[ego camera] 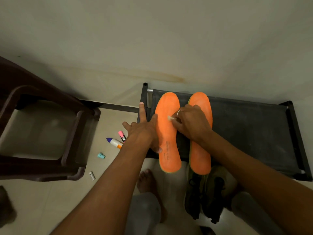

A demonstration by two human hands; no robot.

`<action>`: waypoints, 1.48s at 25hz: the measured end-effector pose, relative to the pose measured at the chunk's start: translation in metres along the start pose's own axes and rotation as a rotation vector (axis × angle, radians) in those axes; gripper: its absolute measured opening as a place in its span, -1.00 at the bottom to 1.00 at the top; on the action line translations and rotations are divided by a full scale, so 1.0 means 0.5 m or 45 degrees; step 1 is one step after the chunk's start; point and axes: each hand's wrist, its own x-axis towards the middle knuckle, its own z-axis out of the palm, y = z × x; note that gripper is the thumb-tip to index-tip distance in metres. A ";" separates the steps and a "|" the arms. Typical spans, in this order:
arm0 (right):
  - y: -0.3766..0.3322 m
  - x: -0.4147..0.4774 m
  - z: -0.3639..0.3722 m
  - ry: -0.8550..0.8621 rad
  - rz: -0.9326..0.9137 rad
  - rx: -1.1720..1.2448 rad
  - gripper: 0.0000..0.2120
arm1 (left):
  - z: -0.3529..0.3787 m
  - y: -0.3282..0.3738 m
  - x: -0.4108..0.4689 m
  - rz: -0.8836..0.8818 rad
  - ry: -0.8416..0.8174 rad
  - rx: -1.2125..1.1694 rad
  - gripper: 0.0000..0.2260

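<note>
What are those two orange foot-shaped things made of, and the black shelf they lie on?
The orange insoles look like soft foam: matte, slightly fuzzy, with a thin green edge. The black shelf seems to be fabric stretched on a dark frame, dull and dusty. The right hand pinches a small white piece against one insole; its material is unclear.

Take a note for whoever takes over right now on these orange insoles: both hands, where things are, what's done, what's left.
Left hand, fingers spread, steadies the left insole at its edge.
Right hand pinches a small white piece against that insole's middle.
Right insole lies beside it, both flat on the dark rack top.
Glue bottle, pink highlighter and teal cap lie on the floor.
Done: insoles laid out.
Left: probably finishing the left insole, then the right; progress cannot be told.
</note>
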 end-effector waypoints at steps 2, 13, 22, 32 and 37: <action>0.008 0.016 -0.004 0.024 0.073 0.032 -0.72 | -0.001 0.004 -0.004 0.008 0.006 0.028 0.23; -0.005 0.052 0.000 0.038 -0.046 -0.041 -0.70 | -0.006 0.000 -0.009 -0.004 0.009 0.024 0.22; 0.002 0.055 -0.002 0.089 0.121 0.030 -0.76 | -0.004 0.003 -0.007 0.005 0.008 0.032 0.22; -0.032 0.058 0.013 0.101 -0.155 -0.059 -0.75 | -0.005 0.002 -0.009 -0.003 0.017 0.043 0.21; -0.006 0.087 0.003 0.156 0.043 -0.057 -0.75 | -0.005 0.001 -0.012 0.009 0.018 0.044 0.22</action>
